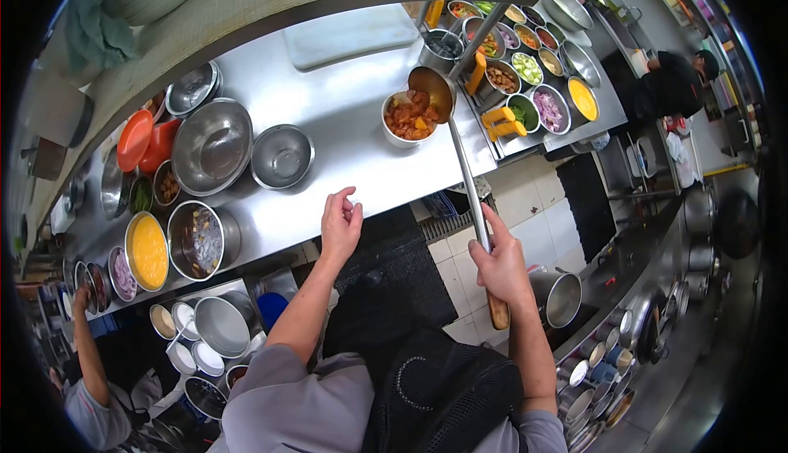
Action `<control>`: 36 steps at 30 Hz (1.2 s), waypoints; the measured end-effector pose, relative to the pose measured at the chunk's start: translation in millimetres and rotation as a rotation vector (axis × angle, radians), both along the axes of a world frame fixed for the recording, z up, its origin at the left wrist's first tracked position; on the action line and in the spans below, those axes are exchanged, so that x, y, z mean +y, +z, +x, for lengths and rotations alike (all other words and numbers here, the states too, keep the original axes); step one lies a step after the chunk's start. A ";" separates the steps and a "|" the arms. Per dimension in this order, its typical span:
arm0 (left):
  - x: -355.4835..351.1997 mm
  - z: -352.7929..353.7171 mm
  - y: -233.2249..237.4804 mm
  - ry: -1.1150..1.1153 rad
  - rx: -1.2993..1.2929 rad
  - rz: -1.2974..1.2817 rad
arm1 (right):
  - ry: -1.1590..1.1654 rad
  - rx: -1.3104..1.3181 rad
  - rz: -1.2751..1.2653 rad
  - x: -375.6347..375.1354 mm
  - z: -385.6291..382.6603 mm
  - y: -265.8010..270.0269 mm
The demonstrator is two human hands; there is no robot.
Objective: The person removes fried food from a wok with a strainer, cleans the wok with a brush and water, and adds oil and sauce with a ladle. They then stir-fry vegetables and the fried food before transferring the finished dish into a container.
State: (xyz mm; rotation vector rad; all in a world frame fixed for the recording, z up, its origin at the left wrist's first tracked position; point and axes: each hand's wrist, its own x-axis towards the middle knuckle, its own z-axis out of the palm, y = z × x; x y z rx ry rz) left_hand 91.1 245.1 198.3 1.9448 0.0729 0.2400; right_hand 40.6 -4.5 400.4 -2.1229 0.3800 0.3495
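Observation:
A long-handled metal ladle with a wooden grip end is held in my right hand, fingers wrapped round its handle. The ladle's bowl is tilted over the rim of a white bowl that stands on the steel counter. Chunky orange-red food fills much of that bowl. My left hand hovers at the counter's front edge, its fingers loosely curled and slightly apart, with nothing in them.
Left on the counter are steel bowls, a pot and a yellow liquid container. Ingredient tubs stand at right. A white board lies behind. A co-worker's arm is far left; another person is upper right.

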 end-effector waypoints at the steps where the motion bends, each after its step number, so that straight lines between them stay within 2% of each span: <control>1: -0.8 -0.1 -0.5 -0.002 -0.001 0.000 | -0.002 -0.001 0.000 0.8 -0.7 2.7; 8: -5.5 2.3 -0.4 -0.038 0.019 -0.010 | -0.009 0.023 0.033 3.1 -7.6 13.4; 13: -11.4 5.6 -4.1 -0.058 -0.005 -0.035 | 0.027 0.033 -0.016 -0.7 -8.6 -2.1; 18: -12.5 4.2 -2.6 -0.081 -0.002 -0.030 | 0.109 -0.223 -0.209 -2.4 -16.5 -10.7; 22: -14.1 3.4 -0.7 -0.100 -0.002 -0.015 | 0.076 -0.272 -0.217 -5.9 -19.5 -4.2; 24: -17.3 3.3 1.8 -0.107 0.033 -0.024 | -0.010 -0.140 0.019 -7.6 -18.7 -0.5; 25: -19.2 3.1 1.4 -0.129 0.023 -0.021 | -0.031 -0.151 0.018 -10.3 -19.3 -5.0; 27: -25.0 4.1 -0.6 -0.164 -0.021 -0.022 | -0.135 -0.091 0.505 -19.1 -22.4 -22.1; 28: -27.5 3.9 -0.2 -0.175 -0.023 -0.007 | -0.211 -0.053 0.645 -20.4 -24.3 -22.1; 30: -34.0 3.7 -11.1 -0.243 -0.084 0.006 | -0.269 0.004 1.168 -32.1 -37.7 -14.9; 31: -44.3 -2.5 2.1 -0.248 0.014 -0.113 | -0.230 -0.005 1.408 -43.2 -46.4 -23.5; 32: -49.3 -2.5 -3.6 -0.312 0.051 -0.106 | -0.169 -0.040 1.643 -55.4 -57.9 -34.5; 34: -62.0 -4.8 -5.9 -0.434 0.008 -0.043 | -0.209 -0.115 1.754 -66.2 -92.1 -37.1; 36: -84.2 -11.0 -9.5 -0.581 -0.016 -0.045 | -0.284 -0.235 1.758 -73.4 -139.5 -19.0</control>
